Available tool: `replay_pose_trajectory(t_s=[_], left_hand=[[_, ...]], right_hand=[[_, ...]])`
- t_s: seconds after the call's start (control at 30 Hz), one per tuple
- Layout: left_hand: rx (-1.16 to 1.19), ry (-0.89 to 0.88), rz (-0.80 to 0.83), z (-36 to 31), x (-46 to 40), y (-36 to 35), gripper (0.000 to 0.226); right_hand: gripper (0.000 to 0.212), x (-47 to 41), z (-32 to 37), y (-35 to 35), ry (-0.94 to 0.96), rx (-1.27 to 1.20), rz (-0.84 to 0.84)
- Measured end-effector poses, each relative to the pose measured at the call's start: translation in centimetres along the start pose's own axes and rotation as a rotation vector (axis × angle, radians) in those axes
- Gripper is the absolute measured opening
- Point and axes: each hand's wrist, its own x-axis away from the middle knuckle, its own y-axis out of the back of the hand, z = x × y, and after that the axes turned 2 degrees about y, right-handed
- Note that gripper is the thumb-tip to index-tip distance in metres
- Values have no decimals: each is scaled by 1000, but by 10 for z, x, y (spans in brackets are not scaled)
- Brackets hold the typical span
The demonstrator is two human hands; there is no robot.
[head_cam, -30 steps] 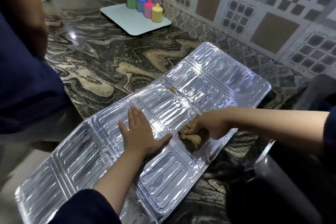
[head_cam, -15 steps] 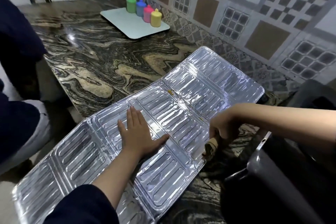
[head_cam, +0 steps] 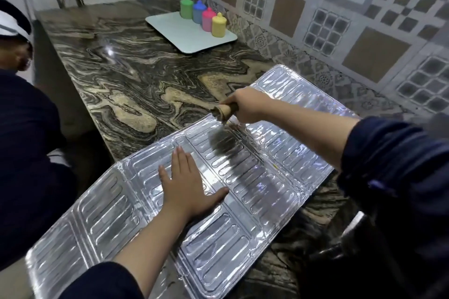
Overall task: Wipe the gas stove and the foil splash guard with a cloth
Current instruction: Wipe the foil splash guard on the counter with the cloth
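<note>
Left hand lies flat, pinning the guard to the worktop; right hand, at 12 o'clock, grips the cloth for wiping.

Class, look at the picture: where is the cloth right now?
In the head view, the cloth is gripped in the right hand, at the far edge of the foil splash guard, beyond the flat left hand.
</note>
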Motion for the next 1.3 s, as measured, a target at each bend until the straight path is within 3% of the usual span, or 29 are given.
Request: replay_pose_trajectory(t_s=[0.1,0.23,0.57,0.87,1.0,1.2,1.3], left_hand=[[0,12,-7,-1,0,-1,135],[15,30,-14,-2,-1,0,132],[11,43,-3,-1,-2,3,134],[15,36,31,0,-1,4,134],[17,25,33,1,0,5,133],[28,20,40,3,1,4,135],[37,13,43,4,2,3,137]], right_hand=[[66,-17,2,-32,19,28,-56],[75,-24,-5,-79,110,422,163],[65,26,-7,-77,304,780,230],[57,98,-21,-82,504,909,388],[52,115,-23,-78,560,973,560],[28,132,-15,-65,551,822,786],[31,135,-6,-53,414,740,896]])
